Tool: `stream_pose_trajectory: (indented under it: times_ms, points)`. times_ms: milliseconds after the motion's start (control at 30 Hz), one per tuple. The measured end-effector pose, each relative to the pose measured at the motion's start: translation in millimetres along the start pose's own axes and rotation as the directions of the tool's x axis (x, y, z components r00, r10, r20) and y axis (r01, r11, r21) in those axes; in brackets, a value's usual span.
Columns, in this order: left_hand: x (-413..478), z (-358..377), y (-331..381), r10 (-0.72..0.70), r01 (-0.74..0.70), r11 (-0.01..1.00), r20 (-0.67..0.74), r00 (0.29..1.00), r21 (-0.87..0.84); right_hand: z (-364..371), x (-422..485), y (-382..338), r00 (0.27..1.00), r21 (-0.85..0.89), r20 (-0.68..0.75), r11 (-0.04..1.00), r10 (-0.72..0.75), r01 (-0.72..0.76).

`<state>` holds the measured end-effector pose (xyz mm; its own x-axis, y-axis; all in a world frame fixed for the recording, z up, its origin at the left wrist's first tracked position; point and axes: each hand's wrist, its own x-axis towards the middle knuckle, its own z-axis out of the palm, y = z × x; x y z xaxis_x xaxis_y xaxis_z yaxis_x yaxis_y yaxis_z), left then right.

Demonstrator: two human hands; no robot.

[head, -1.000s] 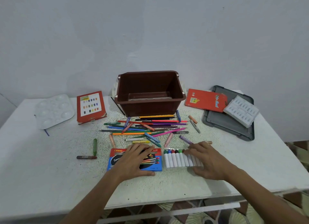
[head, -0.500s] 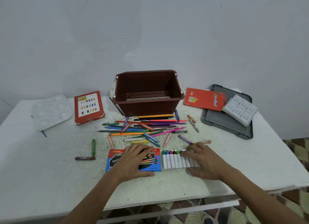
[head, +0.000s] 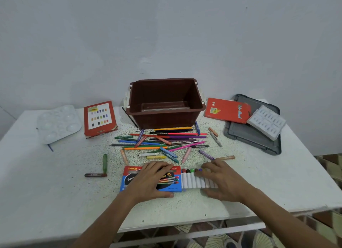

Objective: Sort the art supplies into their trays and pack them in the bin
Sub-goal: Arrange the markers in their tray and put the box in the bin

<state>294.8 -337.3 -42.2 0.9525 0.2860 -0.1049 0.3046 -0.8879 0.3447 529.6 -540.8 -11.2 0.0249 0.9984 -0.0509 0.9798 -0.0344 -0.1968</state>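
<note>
Fingers spread flat, the left hand point(head: 150, 182) should pin the box point(head: 129, 182) while the right hand point(head: 223, 183) slides the markers point(head: 191, 182) straight.

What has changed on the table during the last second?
The right hand slid left over the row of white markers, toward the blue cardboard marker box. The left hand stays flat on that box; the brown plastic bin and loose pencils did not move.

A white speckled table point(head: 55, 192) is spreading out under the fingers point(head: 157, 167) and away to either side of them. A pale wall point(head: 166, 34) is rising well beyond them, and patterned floor tiles point(head: 329, 166) are showing far off to their right, past the table's edge.
</note>
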Motion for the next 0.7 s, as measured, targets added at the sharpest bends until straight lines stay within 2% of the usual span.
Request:
stream_pose_trajectory:
  times_ms: [133,333,433,500,600,700]
  points:
    - [4,5,5,0.031,-0.03,0.999,-0.029,0.999,0.017,13,13,-18,1.0,0.02,-0.015,1.0,-0.024,0.024]
    - [3,4,3,0.014,-0.013,1.0,-0.039,0.999,0.018,19,19,-26,0.997,0.105,-0.063,0.994,0.044,-0.038]
    - [3,4,4,0.009,-0.009,1.0,-0.047,0.999,0.006,19,10,-21,0.977,0.18,-0.132,0.974,0.165,-0.141]
    - [3,4,4,0.004,-0.004,1.0,-0.042,0.999,0.011,20,5,-18,0.937,0.252,-0.192,0.938,0.29,-0.239]
    - [3,4,5,-0.005,0.006,1.0,-0.034,0.999,0.016,23,4,-18,0.846,0.416,-0.219,0.831,0.487,-0.37]
    - [4,3,7,-0.013,0.014,1.0,-0.032,0.999,0.015,23,7,-26,0.797,0.568,-0.178,0.721,0.578,-0.396]
